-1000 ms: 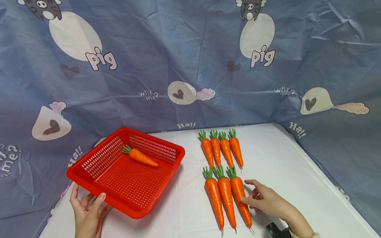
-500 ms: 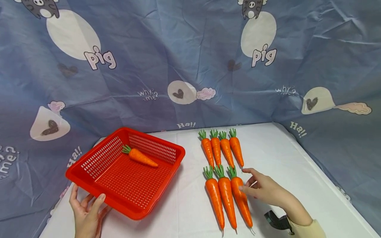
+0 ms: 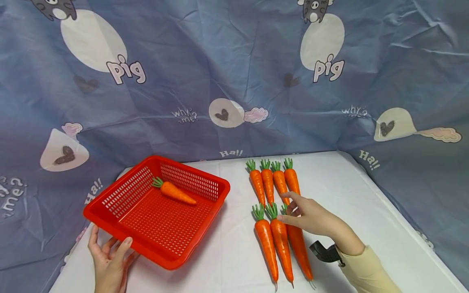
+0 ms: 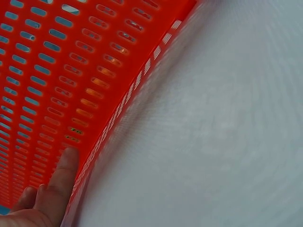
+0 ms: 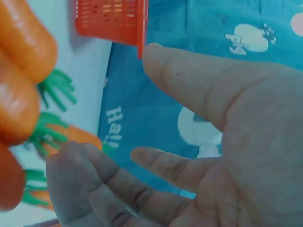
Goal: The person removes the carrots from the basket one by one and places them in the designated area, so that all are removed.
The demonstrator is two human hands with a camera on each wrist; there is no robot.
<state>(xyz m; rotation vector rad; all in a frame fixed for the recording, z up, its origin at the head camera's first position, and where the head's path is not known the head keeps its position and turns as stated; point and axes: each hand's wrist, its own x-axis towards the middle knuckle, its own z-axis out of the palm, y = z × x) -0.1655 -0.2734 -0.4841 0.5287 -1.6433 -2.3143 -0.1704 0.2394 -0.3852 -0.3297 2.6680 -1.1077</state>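
Note:
My left hand [image 3: 110, 260] grips the near-left rim of a red plastic basket [image 3: 154, 260], thumb on the rim and fingers underneath. In the left wrist view, its fingers [image 4: 59, 184] lie against the slotted underside of the basket. Inside the tilted basket lies one carrot [image 3: 177, 193]. My right hand [image 3: 315, 217] hovers over the carrots at the right, thumb and fingers apart with nothing between them. It partly hides the top of the rightmost front carrot [image 3: 298, 248]. Left of that lie the middle carrot [image 3: 281, 244] and the left carrot [image 3: 266, 244].
Behind the front row, several more carrots [image 3: 257, 185] lie side by side with green tops facing away. Everything rests on a white-covered table [image 3: 234, 244]. A blue printed cloth [image 3: 234, 61] hangs along the back and sides. A black wrist device [image 3: 324, 252] sits under my right wrist.
My right hand has moved up and left, from beside the rightmost front carrot to over its green top. The left hand and basket stay nearly still. No carrot has moved.

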